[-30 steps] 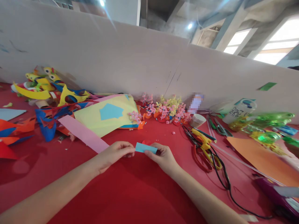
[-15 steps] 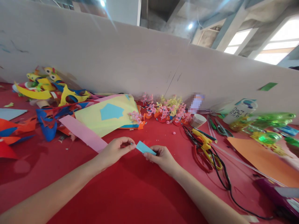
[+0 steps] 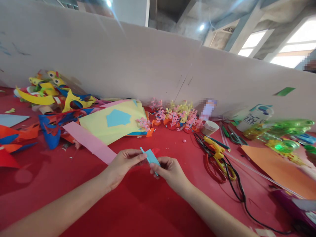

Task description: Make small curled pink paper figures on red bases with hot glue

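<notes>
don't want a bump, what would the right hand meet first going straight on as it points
Probably the left hand, across the blue paper held between them; depth is unclear.

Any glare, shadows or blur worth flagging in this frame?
Head view: windows at upper right look blown out; the ceiling light at upper left throws streaks; shadow lies on the red table below the left hand and right hand; the blue paper is slightly soft; pixelation masks a pale purple item.

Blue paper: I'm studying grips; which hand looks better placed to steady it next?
Probably the right hand: its thumb overlaps the blue paper at its near end; the left hand holds only an edge.
</notes>
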